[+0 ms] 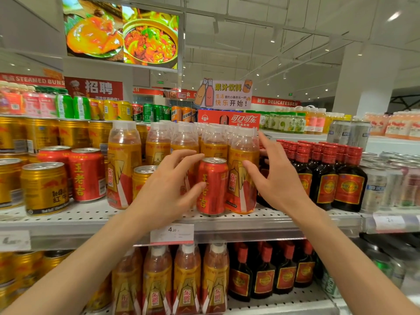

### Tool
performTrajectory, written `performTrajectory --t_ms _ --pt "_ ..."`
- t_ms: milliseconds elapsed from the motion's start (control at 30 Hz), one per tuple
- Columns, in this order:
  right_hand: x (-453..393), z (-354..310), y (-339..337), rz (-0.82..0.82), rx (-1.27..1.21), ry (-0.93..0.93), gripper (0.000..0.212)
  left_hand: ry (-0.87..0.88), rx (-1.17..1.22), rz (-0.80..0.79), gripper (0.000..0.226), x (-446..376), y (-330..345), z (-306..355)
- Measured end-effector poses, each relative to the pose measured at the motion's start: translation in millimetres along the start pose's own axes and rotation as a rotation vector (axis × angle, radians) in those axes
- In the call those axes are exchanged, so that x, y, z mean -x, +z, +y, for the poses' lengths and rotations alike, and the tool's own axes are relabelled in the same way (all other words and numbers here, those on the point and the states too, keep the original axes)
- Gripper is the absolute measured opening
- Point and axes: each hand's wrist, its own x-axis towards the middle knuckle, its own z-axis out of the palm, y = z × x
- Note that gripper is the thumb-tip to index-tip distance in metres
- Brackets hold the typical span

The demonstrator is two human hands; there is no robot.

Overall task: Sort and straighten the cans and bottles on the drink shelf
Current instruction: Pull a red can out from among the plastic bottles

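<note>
Three red cans (211,186) stand on the middle shelf (272,218), two at left and one up front. On the lower shelf (284,301), four orange bottles (186,278) show beside four front dark bottles (261,273).

A single wide-angle camera worn on the person's head faces straight into the drink shelf (250,220) from close range, tilted slightly downward, with both forearms reaching in from the bottom edge and the store ceiling curving across the top.

"Red Bull" on gold can (44,188); "DELICATESSEN" on red banner (276,101); "4" on price tag (172,233)
</note>
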Motion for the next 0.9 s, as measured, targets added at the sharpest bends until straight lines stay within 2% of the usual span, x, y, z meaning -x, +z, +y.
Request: performTrajectory --t_ms 100,167,233,333,467,600,733,900 --pt "5.0 -10.3 3.9 0.144 0.190 -0.166 0.058 -0.003 -0.076 0.049 0.046 12.6 -20.5 -12.8" --pt "6.3 -22.3 10.5 0.161 0.299 -0.279 0.047 -0.021 -0.142 0.067 0.038 21.1 -28.1 -24.2" --pt "5.9 -35.7 20.3 0.131 0.367 -0.355 0.044 -0.052 -0.209 0.079 0.034 29.1 -30.3 -35.3" --pt "3.5 -48.9 38.2 0.034 0.478 -0.338 0.056 -0.104 -0.249 0.086 0.040 38.9 -27.4 -44.1" --pt "6.2 -49.9 53.1 -0.048 0.610 -0.242 0.067 -0.132 -0.183 0.119 0.042 44.9 -20.1 -46.8" --pt "9.3 -54.2 54.9 -0.044 0.501 -0.246 0.062 -0.135 -0.115 0.153 0.041 46.9 -14.0 -50.3" --pt "18.0 -62.4 60.7 -0.050 0.195 -0.232 0.057 -0.099 -0.089 0.185 0.040 49.6 -10.0 -54.2" --pt "26.9 -69.2 69.7 -0.020 0.066 -0.142 0.057 -0.059 -0.063 0.207 0.040 50.7 -8.1 -59.3"
